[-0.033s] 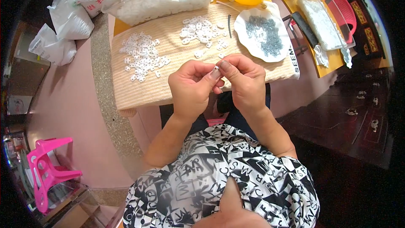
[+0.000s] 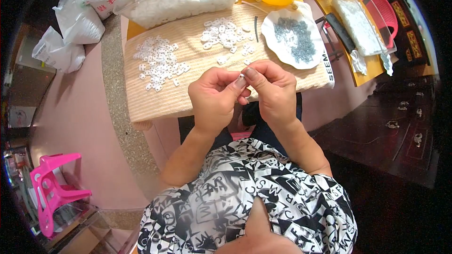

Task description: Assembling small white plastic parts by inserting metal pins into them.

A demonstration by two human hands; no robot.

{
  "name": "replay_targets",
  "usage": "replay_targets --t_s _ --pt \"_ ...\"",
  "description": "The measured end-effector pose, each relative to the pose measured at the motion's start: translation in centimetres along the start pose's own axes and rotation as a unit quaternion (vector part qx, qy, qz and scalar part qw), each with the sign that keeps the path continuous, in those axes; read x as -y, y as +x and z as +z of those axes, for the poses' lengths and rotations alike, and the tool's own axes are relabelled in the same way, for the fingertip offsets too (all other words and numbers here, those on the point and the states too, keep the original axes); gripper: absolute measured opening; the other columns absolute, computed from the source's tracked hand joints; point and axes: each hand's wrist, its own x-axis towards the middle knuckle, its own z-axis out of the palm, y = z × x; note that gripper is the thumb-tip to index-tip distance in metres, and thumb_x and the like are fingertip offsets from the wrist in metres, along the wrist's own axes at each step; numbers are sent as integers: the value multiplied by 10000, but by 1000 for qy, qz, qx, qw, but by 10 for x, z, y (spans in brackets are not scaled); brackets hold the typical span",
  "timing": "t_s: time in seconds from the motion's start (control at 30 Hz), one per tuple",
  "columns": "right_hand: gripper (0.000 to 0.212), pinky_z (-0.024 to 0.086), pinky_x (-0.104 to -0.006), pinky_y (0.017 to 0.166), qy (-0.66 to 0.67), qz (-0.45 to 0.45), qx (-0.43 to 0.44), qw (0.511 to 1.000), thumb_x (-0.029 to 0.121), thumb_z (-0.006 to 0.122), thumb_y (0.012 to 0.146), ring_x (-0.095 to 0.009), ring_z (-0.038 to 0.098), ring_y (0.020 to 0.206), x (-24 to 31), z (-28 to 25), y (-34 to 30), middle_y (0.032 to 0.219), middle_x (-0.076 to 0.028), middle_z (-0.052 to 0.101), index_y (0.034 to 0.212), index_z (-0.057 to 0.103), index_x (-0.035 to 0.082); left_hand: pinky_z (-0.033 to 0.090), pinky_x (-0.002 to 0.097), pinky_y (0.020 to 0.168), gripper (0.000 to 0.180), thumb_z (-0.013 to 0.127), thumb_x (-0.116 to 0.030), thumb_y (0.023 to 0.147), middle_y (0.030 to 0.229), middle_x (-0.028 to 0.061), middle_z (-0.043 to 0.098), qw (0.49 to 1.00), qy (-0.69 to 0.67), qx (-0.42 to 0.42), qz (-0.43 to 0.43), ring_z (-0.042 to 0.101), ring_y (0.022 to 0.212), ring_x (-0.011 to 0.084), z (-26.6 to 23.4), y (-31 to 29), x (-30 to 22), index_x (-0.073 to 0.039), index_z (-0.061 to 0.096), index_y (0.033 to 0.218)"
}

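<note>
Showing between both hands [image 2: 213,98] [image 2: 275,95] is a white piece [image 2: 242,75].

A speckled strip [image 2: 117,99] crosses the pink floor [image 2: 94,136]; a pink stool [image 2: 55,192] stands left, dark furniture [image 2: 372,117] with metal handles [image 2: 418,139] in shadow right.

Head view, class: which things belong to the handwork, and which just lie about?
Likely in the work: left hand, right hand, pinched piece (mostly hidden), loose white pieces, plate, dark bits, towel.

Likely just lying about: pink stool, white bag, red basket.
</note>
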Motion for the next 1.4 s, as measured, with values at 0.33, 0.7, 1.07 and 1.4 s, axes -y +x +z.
replay_targets --t_s 0.33,0.7,1.07,1.4 --pt "148 434 -192 571 12 15 25 1000 92 570 827 -82 538 643 -12 -3 13 799 -60 584 876 608 -42 492 220 519 68 586 19 786 723 108 607 997 -18 -30 75 581 577 122 -5 14 16 48 569 844" --pt "216 448 -219 658 -123 12 -4 992 134 521 862 -96 553 711 5 -31 37 808 -67 621 984 595 -29 511 261 565 105 582 34 773 763 138 611 997 -60 -37 36 602 634 172 -34 29 6 49 563 874" --pt "136 448 -335 656 -610 -196 68 765 -4 577 691 -284 557 748 -21 -63 42 764 -120 580 820 613 22 457 239 558 123 552 37 786 808 154 594 991 -110 -64 37 563 652 178 -95 50 -29 18 565 907" --pt "102 445 -356 667 -660 -206 105 715 25 566 689 -286 546 750 -35 -43 78 738 -116 568 778 615 36 461 237 558 118 558 24 788 796 153 600 991 -117 -64 34 562 634 173 -99 50 -28 11 567 905"
